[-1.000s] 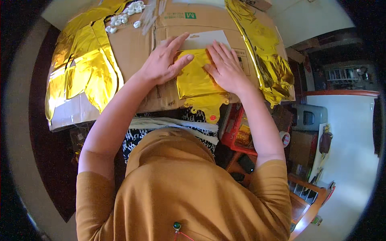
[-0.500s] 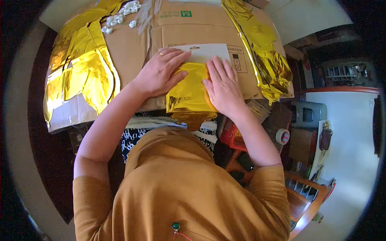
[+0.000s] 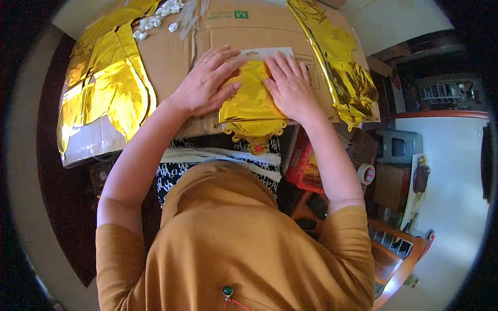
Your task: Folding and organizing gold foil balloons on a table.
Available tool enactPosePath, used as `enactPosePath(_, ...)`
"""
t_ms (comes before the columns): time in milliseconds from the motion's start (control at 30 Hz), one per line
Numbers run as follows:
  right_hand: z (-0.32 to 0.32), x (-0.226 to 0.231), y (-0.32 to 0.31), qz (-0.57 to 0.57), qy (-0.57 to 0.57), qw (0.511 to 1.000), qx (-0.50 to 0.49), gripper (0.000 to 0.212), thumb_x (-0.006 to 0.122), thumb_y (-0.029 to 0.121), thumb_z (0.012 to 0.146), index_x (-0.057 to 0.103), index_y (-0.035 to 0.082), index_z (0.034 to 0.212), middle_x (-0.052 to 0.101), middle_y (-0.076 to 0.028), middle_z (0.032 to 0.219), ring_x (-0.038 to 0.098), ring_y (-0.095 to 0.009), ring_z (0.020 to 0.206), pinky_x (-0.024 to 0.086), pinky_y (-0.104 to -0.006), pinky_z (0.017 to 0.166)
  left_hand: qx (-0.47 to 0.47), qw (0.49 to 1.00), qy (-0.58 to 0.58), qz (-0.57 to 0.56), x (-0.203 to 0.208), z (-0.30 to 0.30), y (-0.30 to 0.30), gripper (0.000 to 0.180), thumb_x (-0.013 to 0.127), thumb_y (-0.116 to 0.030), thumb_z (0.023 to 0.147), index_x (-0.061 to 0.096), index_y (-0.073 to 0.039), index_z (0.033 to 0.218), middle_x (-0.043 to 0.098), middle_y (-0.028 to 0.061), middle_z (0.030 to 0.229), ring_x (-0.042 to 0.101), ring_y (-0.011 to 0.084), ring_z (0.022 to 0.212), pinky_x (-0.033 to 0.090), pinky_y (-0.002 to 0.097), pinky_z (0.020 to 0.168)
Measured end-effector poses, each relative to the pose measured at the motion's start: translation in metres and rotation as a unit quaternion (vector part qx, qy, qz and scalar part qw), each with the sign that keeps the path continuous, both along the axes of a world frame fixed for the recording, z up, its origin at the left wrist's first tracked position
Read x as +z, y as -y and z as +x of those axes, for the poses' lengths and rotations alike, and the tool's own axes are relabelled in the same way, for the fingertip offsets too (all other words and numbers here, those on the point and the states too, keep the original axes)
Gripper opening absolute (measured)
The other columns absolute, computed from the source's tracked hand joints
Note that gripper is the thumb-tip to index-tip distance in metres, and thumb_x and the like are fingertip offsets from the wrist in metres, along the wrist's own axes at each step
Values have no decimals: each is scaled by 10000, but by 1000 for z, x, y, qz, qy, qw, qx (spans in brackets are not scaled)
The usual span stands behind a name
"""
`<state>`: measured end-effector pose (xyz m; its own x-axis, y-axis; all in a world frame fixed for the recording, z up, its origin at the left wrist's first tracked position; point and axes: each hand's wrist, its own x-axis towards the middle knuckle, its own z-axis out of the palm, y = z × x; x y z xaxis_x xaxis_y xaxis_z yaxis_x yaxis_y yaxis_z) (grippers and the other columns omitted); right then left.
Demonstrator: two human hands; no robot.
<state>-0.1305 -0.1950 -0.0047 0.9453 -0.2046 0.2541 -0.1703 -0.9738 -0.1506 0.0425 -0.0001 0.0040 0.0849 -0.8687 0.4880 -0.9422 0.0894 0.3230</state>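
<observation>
A folded gold foil balloon (image 3: 249,101) lies at the front edge of the cardboard, over a white card (image 3: 267,52) with a hang hole. Its lower end, with small round tabs, hangs past the edge toward my lap. My left hand (image 3: 207,83) rests along the foil's left side, fingers stretched toward the card and thumb on the foil. Flat on the right side lies my right hand (image 3: 292,90), fingers spread over the foil and the card's edge. Neither hand grips anything. Most of the card is hidden under the foil.
Flat gold foil balloons lie on the left (image 3: 111,83) and right (image 3: 340,62) of the cardboard sheet (image 3: 166,65). White ribbon rolls (image 3: 150,22) and clear strips (image 3: 189,23) sit at the far left. A tape roll (image 3: 365,174) and a grey stool (image 3: 399,146) are at right.
Both hands, the foil and the card have shifted slightly away from me. More of the foil's tabbed lower end now shows below the cardboard edge. Both hands remain flat.
</observation>
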Motion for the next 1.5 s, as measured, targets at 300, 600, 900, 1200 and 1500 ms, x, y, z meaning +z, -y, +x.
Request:
enactPosePath(300,6,3,9,14,99,994,51,489,585,309,960,524,102,1399,434,-164,1514,351,-380,1429,224,-569,1180,-98,992,29,80,5,-6,-10,737,662,-530,847,536,-13,1356,497,233,1399,444,418,1323,353,514,1124)
enactPosePath(600,-45,40,-20,-56,44,977,203,282,685,121,766,651,27,1029,663,-132,1094,645,-291,1034,495,-434,939,-105,991,-2,83,6,1,-10,737,648,-539,857,546,3,1346,499,237,1393,451,423,1307,343,500,1127)
enactPosePath(900,-29,39,-29,-73,122,981,131,108,657,112,797,630,68,892,693,-85,906,675,-259,865,484,-406,850,-98,992,52,64,15,-3,-12,785,728,-490,792,508,-36,1393,469,234,1442,419,407,1366,278,563,1166)
enactPosePath(1200,-38,61,-24,-40,167,976,132,452,705,177,794,619,95,1230,629,-120,1259,608,-279,1112,413,-481,1011,-52,997,-56,-23,0,0,-5,326,658,25,788,693,-24,1108,686,168,1130,674,365,1029,555,417,913)
enactPosePath(1500,-79,25,-41,-86,82,978,173,336,571,128,895,647,77,1218,603,-115,1300,557,-298,1191,393,-505,1092,-17,983,-183,17,16,8,-2,210,642,-77,885,684,-12,1080,699,168,1014,675,358,945,548,410,856)
